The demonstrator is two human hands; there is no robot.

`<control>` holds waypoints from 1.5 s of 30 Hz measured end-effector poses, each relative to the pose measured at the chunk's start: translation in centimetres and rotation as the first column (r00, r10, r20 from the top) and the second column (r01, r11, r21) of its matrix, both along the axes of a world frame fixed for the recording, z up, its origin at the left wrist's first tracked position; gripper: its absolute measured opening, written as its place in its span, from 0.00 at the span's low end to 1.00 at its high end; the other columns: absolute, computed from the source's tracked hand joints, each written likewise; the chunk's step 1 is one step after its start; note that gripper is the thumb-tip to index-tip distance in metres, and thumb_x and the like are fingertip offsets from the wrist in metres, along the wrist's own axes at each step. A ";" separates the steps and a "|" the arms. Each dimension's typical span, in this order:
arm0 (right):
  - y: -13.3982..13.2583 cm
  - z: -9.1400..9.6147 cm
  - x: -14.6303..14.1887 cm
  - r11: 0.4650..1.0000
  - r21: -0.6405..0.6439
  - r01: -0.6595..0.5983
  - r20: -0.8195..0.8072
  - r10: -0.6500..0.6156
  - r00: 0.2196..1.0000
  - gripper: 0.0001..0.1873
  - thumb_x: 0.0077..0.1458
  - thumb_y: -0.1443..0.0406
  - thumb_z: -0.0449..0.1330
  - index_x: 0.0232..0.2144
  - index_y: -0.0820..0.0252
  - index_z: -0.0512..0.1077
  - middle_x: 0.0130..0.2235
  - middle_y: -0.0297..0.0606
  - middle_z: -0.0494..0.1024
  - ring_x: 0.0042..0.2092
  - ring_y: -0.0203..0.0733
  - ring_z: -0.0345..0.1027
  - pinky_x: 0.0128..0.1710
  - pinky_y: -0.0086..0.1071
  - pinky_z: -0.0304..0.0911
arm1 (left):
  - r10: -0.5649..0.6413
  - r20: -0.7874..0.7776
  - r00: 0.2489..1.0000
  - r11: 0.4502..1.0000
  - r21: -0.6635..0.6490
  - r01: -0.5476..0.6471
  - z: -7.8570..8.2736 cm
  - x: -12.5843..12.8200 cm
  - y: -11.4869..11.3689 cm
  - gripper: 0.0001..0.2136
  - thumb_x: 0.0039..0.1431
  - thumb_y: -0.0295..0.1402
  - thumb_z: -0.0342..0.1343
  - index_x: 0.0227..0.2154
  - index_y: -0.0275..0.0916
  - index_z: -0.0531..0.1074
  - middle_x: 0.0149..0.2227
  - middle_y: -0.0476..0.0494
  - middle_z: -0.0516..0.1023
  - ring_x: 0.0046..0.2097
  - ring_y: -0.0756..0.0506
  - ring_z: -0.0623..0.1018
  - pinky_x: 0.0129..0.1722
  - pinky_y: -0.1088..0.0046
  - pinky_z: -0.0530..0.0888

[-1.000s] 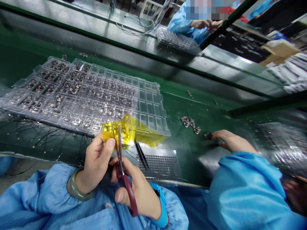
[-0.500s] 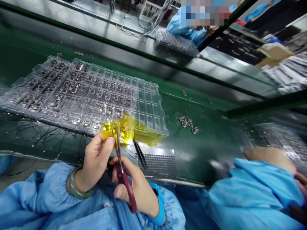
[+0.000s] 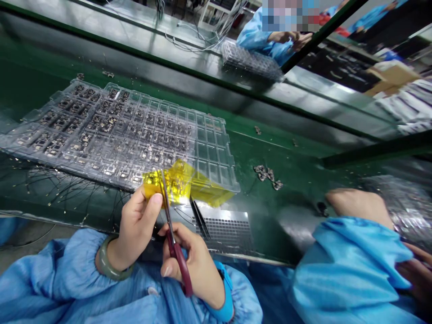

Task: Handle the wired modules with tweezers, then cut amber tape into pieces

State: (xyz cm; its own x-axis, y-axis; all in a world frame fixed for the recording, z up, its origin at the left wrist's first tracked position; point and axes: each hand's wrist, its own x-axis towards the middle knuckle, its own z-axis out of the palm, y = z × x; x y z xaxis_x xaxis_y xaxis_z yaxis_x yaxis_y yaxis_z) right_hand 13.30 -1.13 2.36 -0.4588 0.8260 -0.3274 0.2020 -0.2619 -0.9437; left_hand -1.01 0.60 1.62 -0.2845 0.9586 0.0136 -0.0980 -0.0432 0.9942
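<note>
My left hand (image 3: pixel 140 220) pinches the near left end of a yellow, see-through strip of film (image 3: pixel 178 180), which looks like tape. In my right hand (image 3: pixel 191 256) are scissors with dark red handles (image 3: pixel 184 267), their blades pointing away from me across the film close to my left fingertips. The film stretches right over the near edge of a clear plastic tray (image 3: pixel 216 148). Small circuit boards (image 3: pixel 111 121) fill many of the tray's pockets. Beside the film lie black tweezers (image 3: pixel 200 219), resting on a dark sheet with a grid of small rectangles (image 3: pixel 229 229).
Thin black wires (image 3: pixel 67 184) fan out along the tray's near side. Several small metal parts (image 3: pixel 268 175) lie on the green bench (image 3: pixel 290 157). A co-worker's blue sleeve (image 3: pixel 351 265) reaches in from the right. Another person sits across, beyond a dark rail (image 3: pixel 202 74).
The scissor blades look closer together across the film, while both my hands stay nearly in place. The co-worker's arm at the right has shifted left. The view has moved slightly.
</note>
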 end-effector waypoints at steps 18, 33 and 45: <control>0.3 0.4 0.1 0.993 0.115 -0.020 0.028 0.017 0.999 0.46 0.34 0.30 0.59 0.39 0.62 0.71 0.23 0.34 0.71 0.27 0.39 0.63 0.25 0.30 0.59 | -0.095 -0.117 0.989 0.991 0.081 0.105 0.5 -0.4 -0.7 0.08 0.67 0.37 0.50 0.36 0.40 0.71 0.28 0.50 0.73 0.28 0.51 0.73 0.30 0.76 0.71; 0.1 0.0 -0.3 0.998 0.000 0.061 -0.147 -0.060 0.987 0.40 0.33 0.35 0.66 0.35 0.62 0.71 0.20 0.29 0.68 0.21 0.33 0.56 0.20 0.28 0.52 | -0.129 -0.065 0.990 0.988 0.076 0.133 0.9 0.1 -1.3 0.08 0.66 0.37 0.51 0.34 0.41 0.70 0.25 0.51 0.71 0.25 0.51 0.72 0.26 0.77 0.70; -0.1 0.3 -0.5 0.993 0.006 0.114 -0.132 -0.113 0.985 0.39 0.32 0.36 0.67 0.34 0.63 0.73 0.19 0.28 0.66 0.21 0.32 0.54 0.20 0.27 0.52 | -0.181 -0.029 0.983 0.980 0.076 0.183 0.5 0.3 -1.7 0.08 0.66 0.36 0.50 0.34 0.41 0.70 0.24 0.51 0.71 0.26 0.50 0.72 0.27 0.77 0.71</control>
State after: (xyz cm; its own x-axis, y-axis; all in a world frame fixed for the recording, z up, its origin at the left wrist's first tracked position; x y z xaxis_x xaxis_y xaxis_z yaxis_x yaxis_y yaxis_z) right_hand 12.82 -1.24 2.69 -0.4001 0.8791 -0.2590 0.0459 -0.2630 -0.9637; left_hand -0.75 -1.13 2.15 -0.1045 0.9900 0.0943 -0.0900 -0.1039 0.9905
